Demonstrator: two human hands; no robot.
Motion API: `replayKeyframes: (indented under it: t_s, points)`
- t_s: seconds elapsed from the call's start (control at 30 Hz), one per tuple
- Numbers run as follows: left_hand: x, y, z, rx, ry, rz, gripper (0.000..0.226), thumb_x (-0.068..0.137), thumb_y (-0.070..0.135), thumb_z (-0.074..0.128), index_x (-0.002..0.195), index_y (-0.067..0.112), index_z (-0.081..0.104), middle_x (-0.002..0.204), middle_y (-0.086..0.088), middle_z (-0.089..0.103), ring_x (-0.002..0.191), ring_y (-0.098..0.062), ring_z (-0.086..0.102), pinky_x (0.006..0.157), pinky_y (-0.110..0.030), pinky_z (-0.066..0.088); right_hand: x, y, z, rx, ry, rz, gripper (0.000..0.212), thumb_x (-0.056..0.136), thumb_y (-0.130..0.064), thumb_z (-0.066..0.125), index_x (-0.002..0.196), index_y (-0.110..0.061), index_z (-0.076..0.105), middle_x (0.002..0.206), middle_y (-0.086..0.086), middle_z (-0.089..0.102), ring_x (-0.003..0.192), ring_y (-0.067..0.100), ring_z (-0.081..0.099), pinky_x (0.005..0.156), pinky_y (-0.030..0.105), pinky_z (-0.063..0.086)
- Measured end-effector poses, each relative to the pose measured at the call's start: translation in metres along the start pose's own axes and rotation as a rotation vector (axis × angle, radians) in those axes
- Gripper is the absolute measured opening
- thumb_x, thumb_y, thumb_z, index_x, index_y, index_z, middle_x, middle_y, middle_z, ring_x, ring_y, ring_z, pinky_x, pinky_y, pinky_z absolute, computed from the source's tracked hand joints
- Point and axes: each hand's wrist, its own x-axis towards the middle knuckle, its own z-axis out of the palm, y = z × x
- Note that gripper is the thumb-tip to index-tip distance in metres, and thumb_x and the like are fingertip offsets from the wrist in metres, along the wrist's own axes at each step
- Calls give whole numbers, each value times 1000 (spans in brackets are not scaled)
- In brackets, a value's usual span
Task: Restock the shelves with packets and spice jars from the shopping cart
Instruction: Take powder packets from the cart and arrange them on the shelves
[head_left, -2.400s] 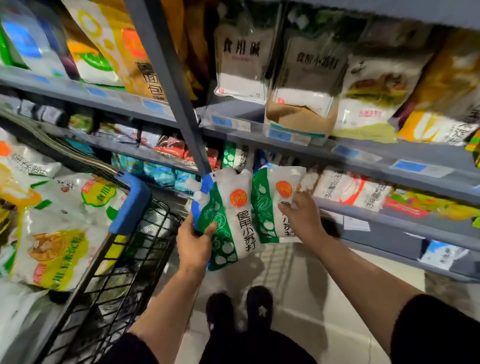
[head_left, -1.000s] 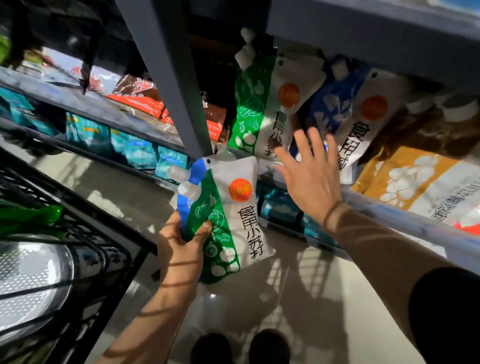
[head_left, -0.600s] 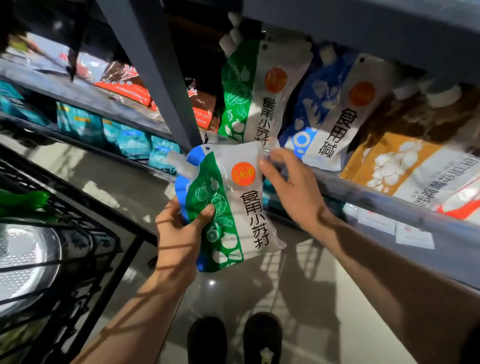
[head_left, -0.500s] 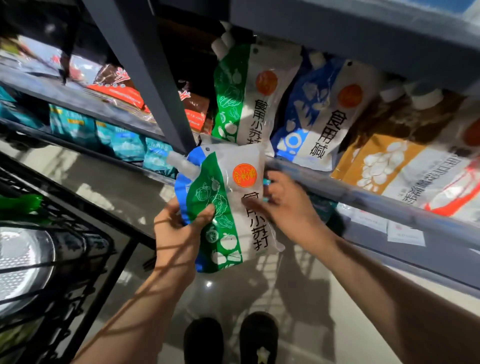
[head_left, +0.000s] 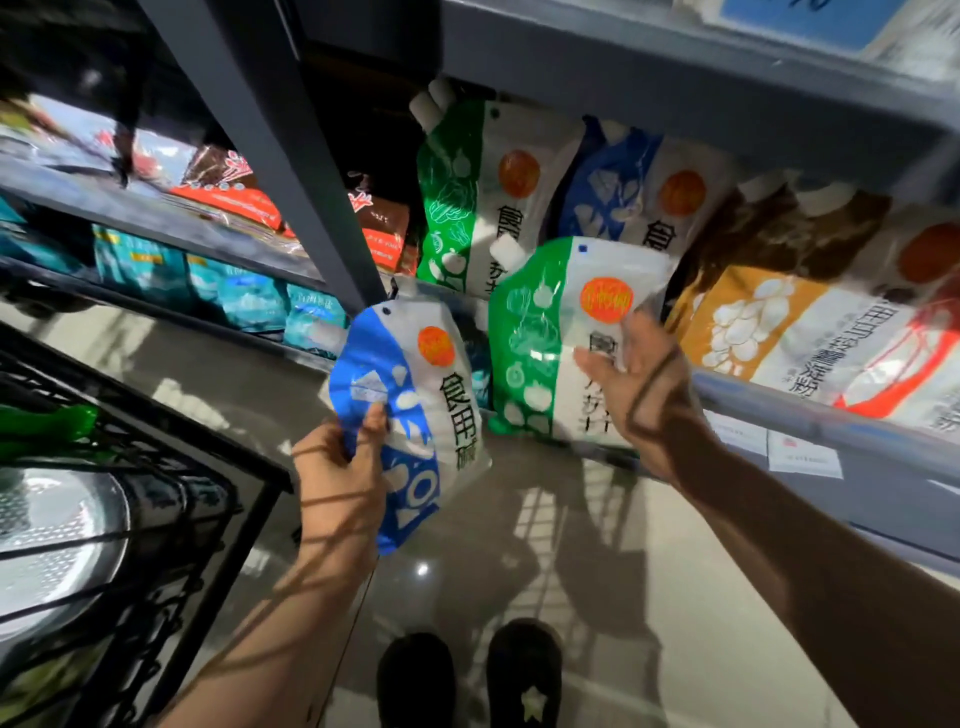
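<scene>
Now split from the pair half a second ago: green packet (head_left: 561, 338) pressed by open right hand (head_left: 639, 384) at the shelf (head_left: 810, 421) edge, before a matching one; blue packet (head_left: 410, 415) pinched in left hand (head_left: 337, 462), awaiting shelving.

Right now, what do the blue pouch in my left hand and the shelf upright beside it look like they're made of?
Blue-and-white pouch: looks like flexible plastic film, glossy; it creases and catches highlights where the left hand grips its edge.
Shelf upright: probably painted metal, matte dark grey; straight, rigid, with an even, dull surface. The paint hides the base material, so metal is a guess.
</scene>
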Motion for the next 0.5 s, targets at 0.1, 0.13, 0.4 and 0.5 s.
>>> replayKeyframes:
  t_s: [0.1,0.13,0.4,0.5]
  points:
    - [-2,-2,-8,-12,49,-38,20,96,15,57,76,15,55,61,8,64,54,-4,58,58,-27,51,25,-21,19,20,58,-65,34,88,1,61,82,-28,42,93,-17,50,91,-6,48,82,-3,31]
    - [-3,-3,-9,-11,53,-46,16,97,14,56,81,13,56,64,7,65,54,-2,60,57,-25,51,33,-28,27,4,94,-106,34,88,0,61,82,-28,42,85,-21,44,81,-12,45,78,0,32]
    - [3,-7,-18,138,79,14,26,93,14,63,68,19,61,57,8,62,47,2,56,50,-17,45,81,-42,74,-190,338,-105,42,86,0,46,63,-23,19,67,-7,25,72,19,31,58,26,18]
    - [0,-4,-17,145,74,-2,27,93,12,61,67,20,59,47,11,61,45,4,56,45,-9,41,78,-31,82,-333,411,-160,42,81,5,46,63,-22,19,65,-2,34,73,21,34,64,27,19]
